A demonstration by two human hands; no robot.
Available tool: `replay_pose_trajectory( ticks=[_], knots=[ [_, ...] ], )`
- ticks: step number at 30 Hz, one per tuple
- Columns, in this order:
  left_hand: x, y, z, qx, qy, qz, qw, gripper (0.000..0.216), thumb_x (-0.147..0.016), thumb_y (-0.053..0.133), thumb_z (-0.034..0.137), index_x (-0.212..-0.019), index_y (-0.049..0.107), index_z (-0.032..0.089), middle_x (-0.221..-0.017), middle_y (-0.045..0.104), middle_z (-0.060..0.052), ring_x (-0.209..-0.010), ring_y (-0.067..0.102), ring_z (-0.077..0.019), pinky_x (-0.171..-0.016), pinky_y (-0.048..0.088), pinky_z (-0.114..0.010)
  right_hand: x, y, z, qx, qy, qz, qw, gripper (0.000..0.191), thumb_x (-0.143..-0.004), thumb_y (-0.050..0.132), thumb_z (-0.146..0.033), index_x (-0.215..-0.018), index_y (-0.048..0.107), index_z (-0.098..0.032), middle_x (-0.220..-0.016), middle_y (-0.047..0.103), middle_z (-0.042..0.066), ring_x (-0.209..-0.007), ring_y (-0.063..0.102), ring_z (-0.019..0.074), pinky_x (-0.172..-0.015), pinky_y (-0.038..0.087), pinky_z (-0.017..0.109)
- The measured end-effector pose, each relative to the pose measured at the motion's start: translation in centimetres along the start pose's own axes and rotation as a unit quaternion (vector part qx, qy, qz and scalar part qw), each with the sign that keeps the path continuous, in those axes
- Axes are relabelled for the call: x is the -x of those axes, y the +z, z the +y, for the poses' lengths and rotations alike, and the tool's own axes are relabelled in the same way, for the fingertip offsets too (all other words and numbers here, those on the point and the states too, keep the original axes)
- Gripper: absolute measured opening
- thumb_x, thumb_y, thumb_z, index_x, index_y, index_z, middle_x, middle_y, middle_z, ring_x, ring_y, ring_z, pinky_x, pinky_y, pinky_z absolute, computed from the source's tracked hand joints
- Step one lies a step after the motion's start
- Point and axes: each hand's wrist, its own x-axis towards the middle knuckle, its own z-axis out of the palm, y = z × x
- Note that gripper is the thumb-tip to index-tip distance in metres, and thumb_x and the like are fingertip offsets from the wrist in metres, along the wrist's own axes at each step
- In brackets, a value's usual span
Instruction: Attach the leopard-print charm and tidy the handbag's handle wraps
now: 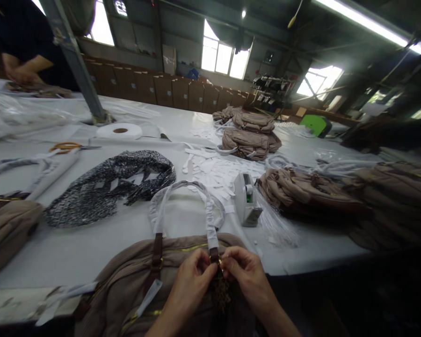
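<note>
A taupe handbag [133, 281] lies at the near table edge, its two handles [182, 196] wrapped in white paper and arching away from me. My left hand [191, 278] and my right hand [243, 274] meet at the base of the right handle, both pinching a small gold ring fitting [215, 259] on the brown leather strap. A dark patterned piece [219, 290] hangs just below my fingers. A loose white paper strip [149, 297] lies on the bag's front.
A tape dispenser [245, 201] stands right of the handles, beside paper scraps [214, 171]. A black-and-white patterned cloth [108, 187] lies ahead left. More taupe bags [301, 192] pile to the right and far back. Scissors [68, 147], a tape roll [119, 131] and another person's hands [19, 72] are at far left.
</note>
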Motion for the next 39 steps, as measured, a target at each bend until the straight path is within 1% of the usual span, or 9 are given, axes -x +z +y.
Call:
replay_pose_trajectory(
  ticks=[3, 6, 11, 16, 21, 25, 30, 35, 39],
  knots=[
    [0.3, -0.5, 0.8, -0.039, 0.027, 0.005, 0.999, 0.016, -0.074, 0.055, 0.031, -0.065, 0.049, 0.019, -0.063, 0.05, 0.004, -0.061, 0.045, -0.014, -0.058, 0.032, -0.025, -0.2, -0.2, 0.1, -0.028, 0.005, 0.029, 0.999, 0.023, -0.077, 0.068, -0.037, -0.081, 0.064, -0.016, -0.064, 0.06, -0.002, -0.055, 0.051, 0.0075, -0.054, 0.041, 0.019],
    [0.1, -1.1, 0.5, -0.005, 0.013, -0.047, 0.999, 0.018, -0.076, 0.052, 0.034, -0.066, 0.053, 0.018, -0.062, 0.051, 0.002, -0.062, 0.047, -0.015, -0.059, 0.034, -0.026, -0.2, -0.2, 0.5, -0.005, 0.032, 0.013, 0.999, 0.026, -0.076, 0.068, -0.036, -0.088, 0.066, -0.014, -0.068, 0.062, 0.0, -0.058, 0.054, 0.0086, -0.058, 0.043, 0.02],
    [0.1, -1.2, -0.3, 0.019, 0.022, -0.06, 0.998, 0.018, -0.076, 0.05, 0.032, -0.071, 0.059, 0.016, -0.07, 0.059, -0.002, -0.07, 0.052, -0.0178, -0.065, 0.038, -0.027, 0.5, 0.4, -0.3, 0.149, 0.029, 0.013, 0.988, 0.012, -0.077, 0.061, -0.026, -0.084, 0.064, -0.016, -0.069, 0.063, 0.0, -0.059, 0.057, 0.0123, -0.058, 0.043, 0.023],
    [0.4, -0.8, -0.6, 0.013, 0.017, -0.038, 0.999, 0.017, -0.077, 0.05, 0.03, -0.074, 0.06, 0.017, -0.067, 0.058, 0.0, -0.065, 0.051, -0.0163, -0.061, 0.038, -0.026, 1.4, 1.3, -1.9, 0.458, -0.079, 0.02, 0.885, 0.018, -0.083, 0.049, -0.015, -0.074, 0.065, -0.019, -0.077, 0.065, 0.002, -0.075, 0.06, 0.0163, -0.068, 0.041, 0.025],
    [0.2, -0.5, -1.3, 0.023, 0.021, -0.031, 0.999, 0.017, -0.076, 0.051, 0.032, -0.073, 0.06, 0.017, -0.067, 0.059, 0.0, -0.064, 0.053, -0.0161, -0.061, 0.039, -0.025, 1.5, 2.2, -1.7, 0.619, -0.052, 0.047, 0.783, 0.018, -0.081, 0.048, -0.012, -0.075, 0.063, -0.02, -0.078, 0.064, 0.003, -0.072, 0.061, 0.0177, -0.064, 0.037, 0.027],
    [0.1, -0.8, -1.1, 0.026, 0.026, -0.036, 0.999, 0.017, -0.077, 0.05, 0.031, -0.073, 0.06, 0.017, -0.068, 0.06, 0.0, -0.065, 0.054, -0.0167, -0.062, 0.04, -0.025, 1.3, 2.9, -1.5, 0.674, -0.032, 0.044, 0.737, 0.018, -0.081, 0.047, -0.013, -0.074, 0.063, -0.02, -0.078, 0.063, 0.005, -0.072, 0.061, 0.02, -0.061, 0.034, 0.03],
    [-0.6, -0.8, -0.9, 0.081, 0.025, -0.053, 0.995, 0.015, -0.074, 0.05, 0.029, -0.068, 0.057, 0.017, -0.067, 0.061, -0.001, -0.069, 0.055, -0.0166, -0.066, 0.041, -0.026, 0.6, 3.5, -1.3, 0.69, -0.018, 0.049, 0.721, 0.021, -0.085, 0.043, -0.012, -0.081, 0.063, -0.018, -0.082, 0.063, 0.007, -0.077, 0.062, 0.0215, -0.064, 0.035, 0.03],
    [-1.9, -0.2, -1.8, 0.168, -0.064, -0.109, 0.978, 0.012, -0.066, 0.048, 0.024, -0.075, 0.051, 0.017, -0.057, 0.061, 0.001, -0.044, 0.043, -0.0096, -0.045, 0.031, -0.021, 0.0, 3.0, -0.7, 0.675, -0.019, 0.038, 0.737, 0.024, -0.088, 0.04, -0.014, -0.08, 0.063, -0.019, -0.081, 0.062, 0.006, -0.074, 0.061, 0.0195, -0.061, 0.033, 0.029],
    [-2.1, -0.8, -1.2, 0.13, -0.017, -0.158, 0.979, 0.024, -0.061, 0.047, 0.015, -0.08, 0.062, 0.015, -0.051, 0.057, 0.004, -0.048, 0.048, -0.0114, -0.051, 0.035, -0.022, -0.1, 2.5, -0.2, 0.669, -0.032, 0.047, 0.741, 0.022, -0.088, 0.042, -0.016, -0.079, 0.062, -0.02, -0.079, 0.06, 0.005, -0.071, 0.06, 0.0173, -0.058, 0.031, 0.027]
  ],
)
